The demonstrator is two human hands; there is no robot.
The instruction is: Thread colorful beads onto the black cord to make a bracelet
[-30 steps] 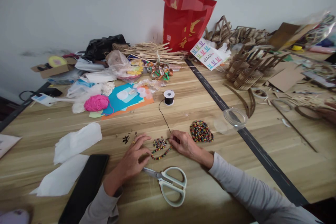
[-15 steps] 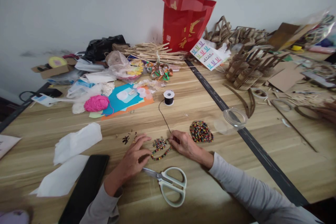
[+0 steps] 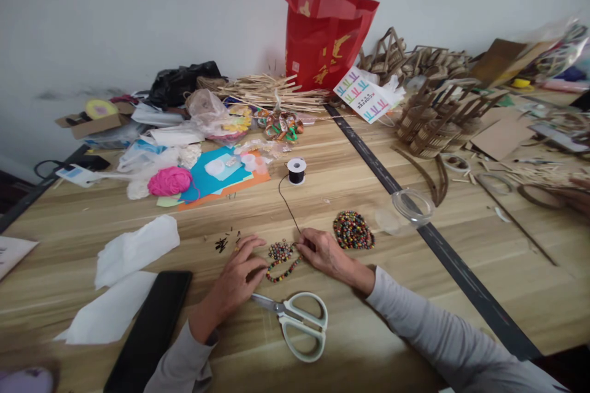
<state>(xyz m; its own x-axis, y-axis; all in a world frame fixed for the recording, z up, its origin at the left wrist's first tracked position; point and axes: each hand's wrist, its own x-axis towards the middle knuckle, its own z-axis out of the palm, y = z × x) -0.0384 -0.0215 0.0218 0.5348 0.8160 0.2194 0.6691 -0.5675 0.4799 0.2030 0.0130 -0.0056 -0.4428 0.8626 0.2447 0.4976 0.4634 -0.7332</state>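
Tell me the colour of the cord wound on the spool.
The cord is black; it shows best in the head view, the only one.

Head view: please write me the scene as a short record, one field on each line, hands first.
Left hand: thumb and forefinger apart, beside the beaded string; contact unclear
Right hand: pinching black cord near the string's end
Cord source: upright spool, beyond the hands
Loose beads: small cluster between the hands
Scissors: white-handled, nearer the wearer, blades leftward
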